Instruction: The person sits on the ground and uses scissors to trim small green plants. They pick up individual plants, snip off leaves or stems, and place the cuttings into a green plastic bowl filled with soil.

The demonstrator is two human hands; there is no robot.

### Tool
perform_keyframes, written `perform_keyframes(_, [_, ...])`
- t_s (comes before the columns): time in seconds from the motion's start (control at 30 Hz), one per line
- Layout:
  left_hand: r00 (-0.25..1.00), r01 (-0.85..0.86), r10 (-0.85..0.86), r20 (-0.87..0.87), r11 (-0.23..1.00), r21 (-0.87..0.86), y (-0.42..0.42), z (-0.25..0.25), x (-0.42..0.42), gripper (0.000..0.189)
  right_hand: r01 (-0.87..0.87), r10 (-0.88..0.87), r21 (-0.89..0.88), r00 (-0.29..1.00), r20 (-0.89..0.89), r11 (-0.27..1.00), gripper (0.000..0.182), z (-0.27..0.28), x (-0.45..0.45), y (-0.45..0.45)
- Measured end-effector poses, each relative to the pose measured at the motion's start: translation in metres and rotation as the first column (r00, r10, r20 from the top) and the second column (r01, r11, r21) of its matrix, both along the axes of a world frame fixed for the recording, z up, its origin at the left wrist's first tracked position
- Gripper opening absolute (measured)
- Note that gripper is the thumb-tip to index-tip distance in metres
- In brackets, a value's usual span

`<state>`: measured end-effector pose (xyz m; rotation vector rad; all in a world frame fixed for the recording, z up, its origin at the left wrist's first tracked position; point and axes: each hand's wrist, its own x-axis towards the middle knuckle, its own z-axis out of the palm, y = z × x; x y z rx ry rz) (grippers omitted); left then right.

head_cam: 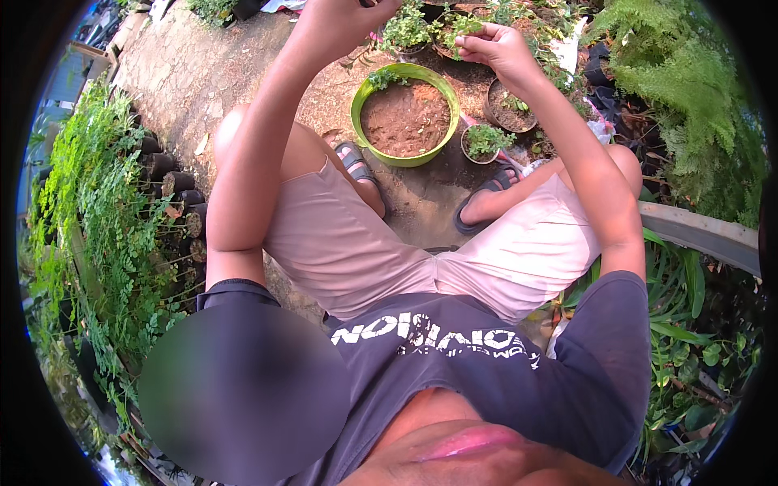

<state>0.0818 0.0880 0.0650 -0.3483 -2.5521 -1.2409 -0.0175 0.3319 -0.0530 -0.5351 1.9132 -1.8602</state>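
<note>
My left hand is raised at the top edge, its fingers partly cut off; a small dark thing shows by them, too little to name. At the upper right, my right hand pinches a small green leafy sprig between thumb and fingers. Between and below the hands stands a round lime-green plastic pot filled with brown soil; a leafy sprig lies at its far left inner rim. Right of it are a small potted plant and a brown pot of soil with a few leaves.
More potted plants crowd the top centre. Rows of black-bagged seedlings line the left side. Feathery green foliage and a grey beam are at the right. My sandalled feet rest on the ground either side of the green pot.
</note>
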Motion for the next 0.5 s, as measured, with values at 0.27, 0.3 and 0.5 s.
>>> perform_keyframes(0.27, [0.990,-0.086,0.096,-0.104,0.992,0.096,-0.019,0.013,0.005,0.015,0.093,-0.097,0.186,0.995,0.009,0.978,0.017,-0.125,-0.018,-0.067])
perform_keyframes(0.3, [0.990,-0.081,0.092,-0.111,0.991,0.104,-0.021,0.012,0.006,0.015,0.136,-0.144,0.198,0.989,0.027,0.971,0.016,-0.140,-0.017,-0.074])
perform_keyframes(0.5, [0.988,-0.080,0.095,-0.121,0.989,0.122,-0.025,0.013,0.007,0.013,0.468,-0.373,0.329,0.874,-0.312,0.820,0.016,-0.212,-0.003,-0.089])
